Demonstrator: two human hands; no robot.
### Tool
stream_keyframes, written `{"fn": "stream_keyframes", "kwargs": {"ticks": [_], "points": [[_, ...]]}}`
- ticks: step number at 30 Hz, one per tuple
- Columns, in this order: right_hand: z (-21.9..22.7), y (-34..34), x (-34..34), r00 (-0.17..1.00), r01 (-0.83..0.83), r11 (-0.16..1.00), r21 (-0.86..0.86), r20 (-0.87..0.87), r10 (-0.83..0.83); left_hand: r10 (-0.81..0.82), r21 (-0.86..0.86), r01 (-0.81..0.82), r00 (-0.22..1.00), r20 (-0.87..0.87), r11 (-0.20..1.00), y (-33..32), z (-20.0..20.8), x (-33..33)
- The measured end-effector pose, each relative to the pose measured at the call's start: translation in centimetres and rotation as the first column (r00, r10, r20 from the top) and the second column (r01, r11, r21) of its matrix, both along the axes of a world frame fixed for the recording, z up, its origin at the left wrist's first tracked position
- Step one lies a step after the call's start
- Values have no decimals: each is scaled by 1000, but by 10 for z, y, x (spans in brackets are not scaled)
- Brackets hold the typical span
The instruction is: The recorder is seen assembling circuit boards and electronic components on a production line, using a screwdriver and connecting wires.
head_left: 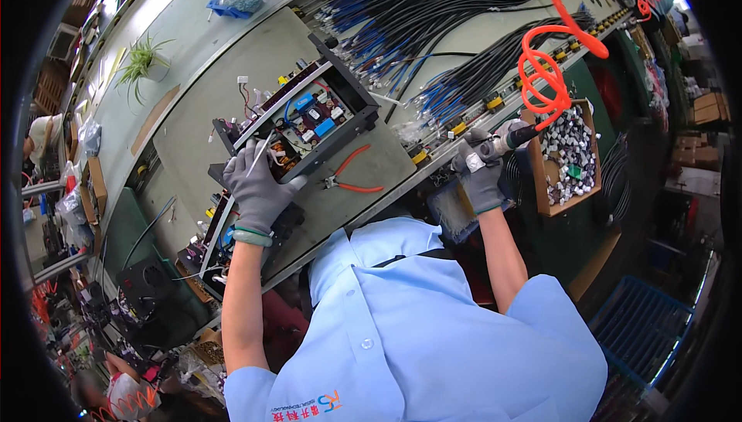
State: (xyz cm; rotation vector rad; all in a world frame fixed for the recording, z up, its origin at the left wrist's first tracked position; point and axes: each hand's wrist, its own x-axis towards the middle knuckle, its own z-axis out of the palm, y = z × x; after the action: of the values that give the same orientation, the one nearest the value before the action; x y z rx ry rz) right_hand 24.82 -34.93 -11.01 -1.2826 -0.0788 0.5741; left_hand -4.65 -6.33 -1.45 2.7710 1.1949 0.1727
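Note:
My left hand [263, 190], in a grey glove, rests on the near left corner of an open electronics housing [336, 140]. Its fingers are stretched and its thumb stands apart. A thin white strip [260, 156] runs across those fingers; whether they grip it I cannot tell. Inside the dark metal frame sit circuit boards, blue parts and a copper coil [287, 162]. My right hand [481, 171], gloved too, is closed around a pneumatic hand tool [506, 141] joined to an orange coiled hose [547, 74]. Pliers with orange handles [352, 171] lie between the hands on the bench.
Bundles of black cables [456, 5] lie along the far side. A cardboard box [533, 171] of small white and dark pieces stands right of my right hand. Another housing [220, 229] is beside my left wrist. A roller rail [464, 128] and a potted plant [143, 66] border the bench.

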Motion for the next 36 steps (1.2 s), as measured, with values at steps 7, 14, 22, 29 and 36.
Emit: {"fn": "stream_keyframes", "kwargs": {"ticks": [7,14,22,29,36], "points": [[-80,-18,-5,989,-11,998,-65,146,20,-55,135,25,972,228,990,8,-25,-2],[-61,-29,-93,879,-440,697,-566,-111,464,135,138,-226,868,477,964,4,-34,10],[1,133,-111,-291,-41,249,-968,250,923,189,-41,-197,826,532,979,10,-36,3],[-24,130,-104,-368,62,-154,-986,-166,915,336,-291,-189,707,623,938,11,-40,4],[14,146,-104,-433,29,-167,-985,-163,887,392,-336,-219,665,636,916,11,-41,2]]}}
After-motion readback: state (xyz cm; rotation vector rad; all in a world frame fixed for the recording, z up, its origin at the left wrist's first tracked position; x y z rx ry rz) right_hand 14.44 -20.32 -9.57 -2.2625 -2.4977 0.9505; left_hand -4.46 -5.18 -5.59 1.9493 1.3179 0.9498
